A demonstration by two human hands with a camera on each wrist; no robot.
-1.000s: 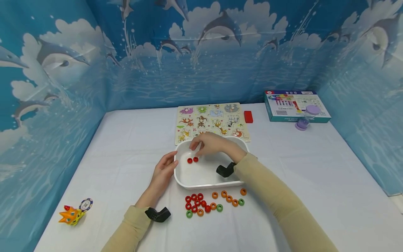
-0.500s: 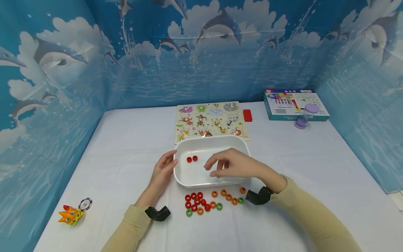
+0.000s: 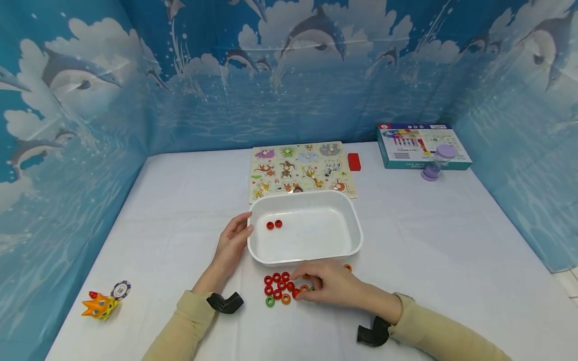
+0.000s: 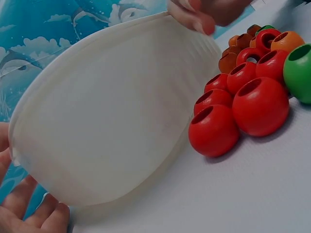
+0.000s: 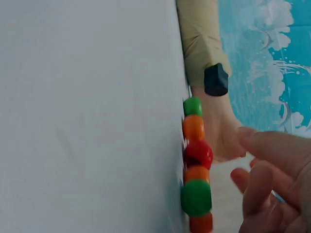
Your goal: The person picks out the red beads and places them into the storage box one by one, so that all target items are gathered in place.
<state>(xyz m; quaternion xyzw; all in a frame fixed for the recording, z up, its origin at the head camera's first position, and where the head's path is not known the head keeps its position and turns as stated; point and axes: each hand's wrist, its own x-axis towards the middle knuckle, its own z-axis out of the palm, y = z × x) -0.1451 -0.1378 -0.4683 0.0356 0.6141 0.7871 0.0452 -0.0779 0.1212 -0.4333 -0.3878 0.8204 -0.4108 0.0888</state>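
A white tray [image 3: 316, 228] stands in the middle of the table, with two red beads [image 3: 274, 224] inside near its left end. My left hand [image 3: 231, 246] rests against that end, relaxed fingertips touching the rim. In front of the tray lie loose round beads with wide holes: several red beads [image 3: 277, 277], some orange beads [image 3: 286, 299] and green beads [image 3: 270, 301]. Low over the right part of this group is my right hand [image 3: 331, 284], thumb and forefinger apart near a red bead, hiding some beads. No bead shows between the fingers in the right wrist view.
A wooden animal puzzle board [image 3: 298, 168] lies behind the tray, with a red block [image 3: 354, 162] beside it. A flat box [image 3: 422, 145] and a purple hourglass [image 3: 437, 163] are at the back right. An orange and yellow toy figure [image 3: 100, 306] lies front left.
My right hand has come out of the tray, moving down toward the front, and is now over the loose beads. The left hand stays at the tray's end.
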